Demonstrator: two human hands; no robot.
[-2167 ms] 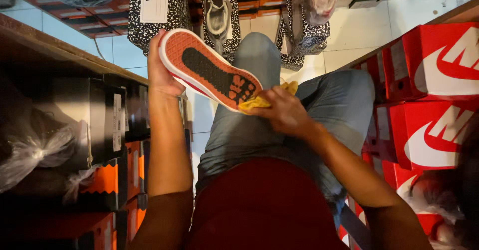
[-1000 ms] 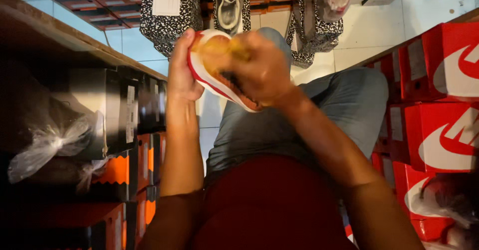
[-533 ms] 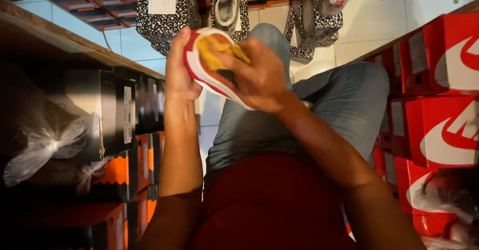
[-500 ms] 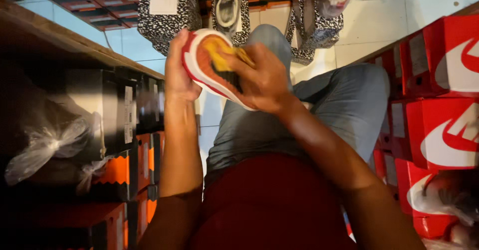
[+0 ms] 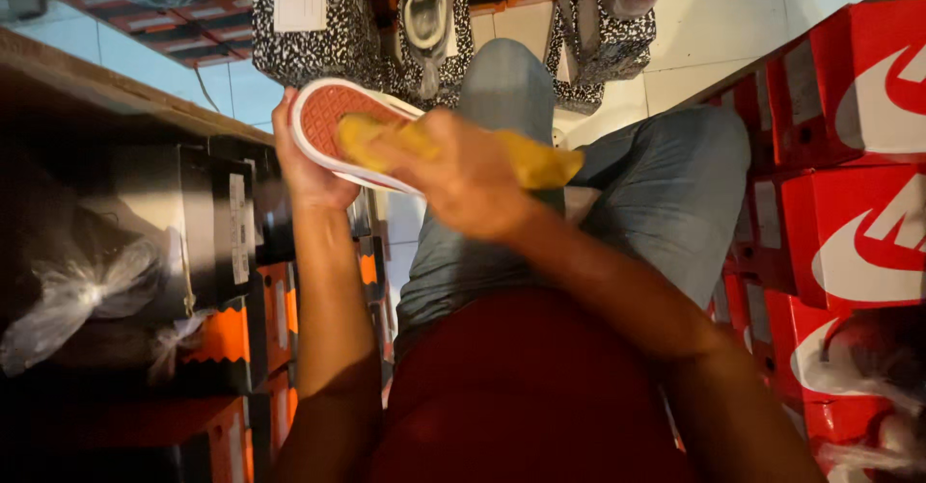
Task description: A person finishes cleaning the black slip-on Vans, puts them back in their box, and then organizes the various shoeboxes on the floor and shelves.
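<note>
Left hand [image 5: 307, 160] is gripping a white-edged shoe [image 5: 338, 126], red sole up, above the lap; right hand [image 5: 468, 179], fingers curled, is pressing a yellow cloth [image 5: 535, 162] on it. Red boxes [image 5: 858, 223] are standing closed, contents hidden.

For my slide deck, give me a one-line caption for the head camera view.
Left hand holds a shoe sole-up while right hand rubs it with a yellow cloth, among stacked shoeboxes.

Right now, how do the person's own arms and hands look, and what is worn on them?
Both forearms are bare: no sleeves, gloves, watch or rings show. The left hand and the right hand end in bare fingers. The right hand is blurred.
</note>
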